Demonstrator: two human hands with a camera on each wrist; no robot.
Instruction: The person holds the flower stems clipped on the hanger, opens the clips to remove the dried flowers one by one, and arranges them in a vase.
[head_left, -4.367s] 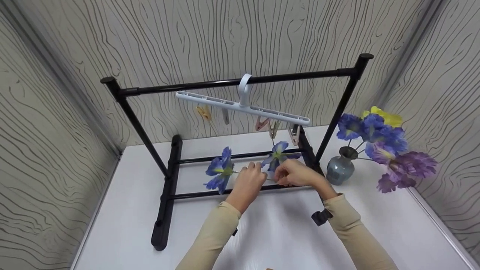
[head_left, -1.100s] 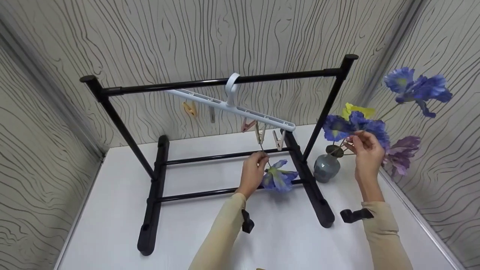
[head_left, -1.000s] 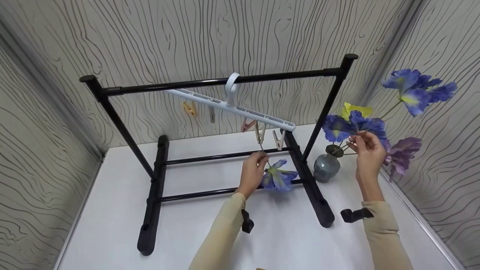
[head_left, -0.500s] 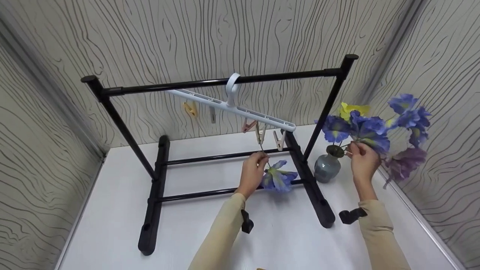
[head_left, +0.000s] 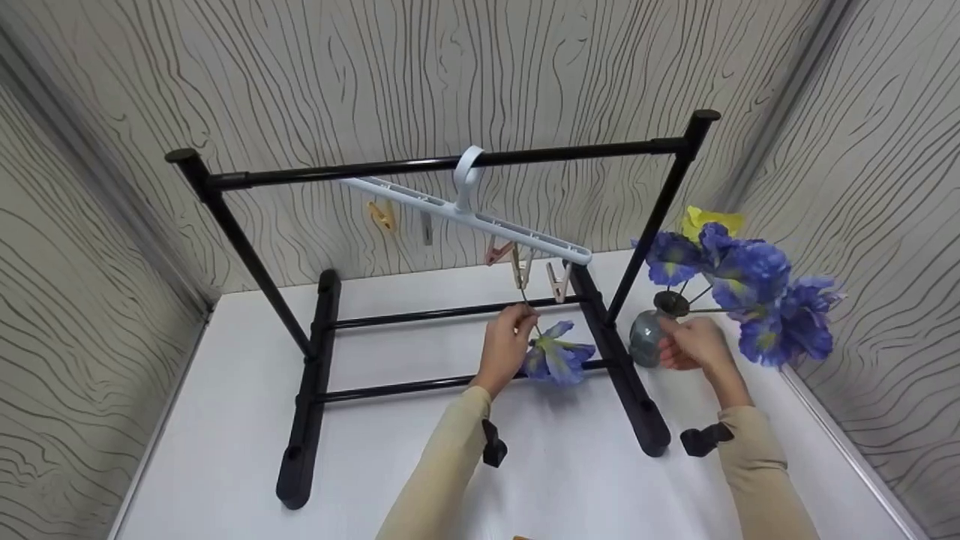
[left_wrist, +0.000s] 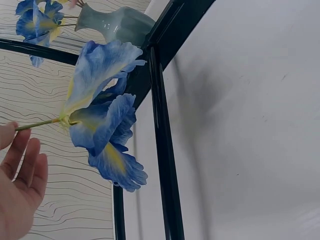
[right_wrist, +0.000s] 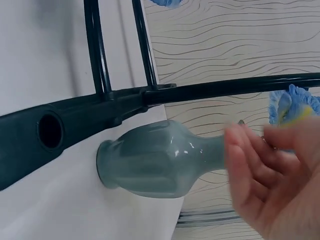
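Both arms wear long, close-fitting sleeves of a pale beige-tan knit that end at the wrists, leaving the left hand and the right hand bare, without rings or gloves. A small black camera mount is strapped under the left sleeve near the wrist, and a like black mount juts from the right sleeve.
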